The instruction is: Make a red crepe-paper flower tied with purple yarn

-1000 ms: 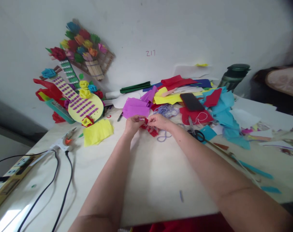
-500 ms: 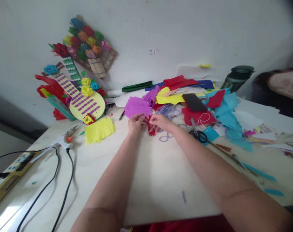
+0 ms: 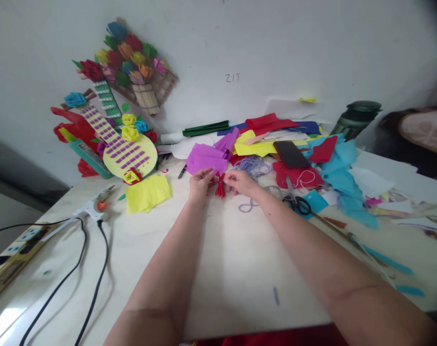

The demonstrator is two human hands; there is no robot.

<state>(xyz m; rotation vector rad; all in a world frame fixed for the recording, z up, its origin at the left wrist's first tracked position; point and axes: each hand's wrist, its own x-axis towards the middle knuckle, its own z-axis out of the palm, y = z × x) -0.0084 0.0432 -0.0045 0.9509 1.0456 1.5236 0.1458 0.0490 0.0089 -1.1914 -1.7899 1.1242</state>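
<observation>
Between my two hands hangs a small red piece of gathered crepe paper point(image 3: 220, 186), narrow at its middle and flared at its ends like a bow. My left hand point(image 3: 202, 184) is closed in a pinch at its left side. On the right side my right hand point(image 3: 240, 181) also pinches, fingers curled. The fingertips are close to the narrow part; whatever fine thing they grip is too small to make out. Lavender yarn point(image 3: 252, 166) lies in a loose heap behind my right hand, with a loop on the table beside it. Purple paper point(image 3: 206, 158) lies just behind my left hand.
Scissors point(image 3: 297, 202) and a phone point(image 3: 290, 154) lie to the right among blue paper point(image 3: 335, 161). Left are yellow paper point(image 3: 148, 193), a glue gun point(image 3: 92, 207) with cords, a power strip point(image 3: 15, 252) and a flower-decorated paper guitar point(image 3: 130, 156). A dark bottle point(image 3: 357, 119) stands back right.
My hands have drawn slightly apart, the right one moving off the red paper. The red piece now shows more fully between them, pinched in at its middle.
</observation>
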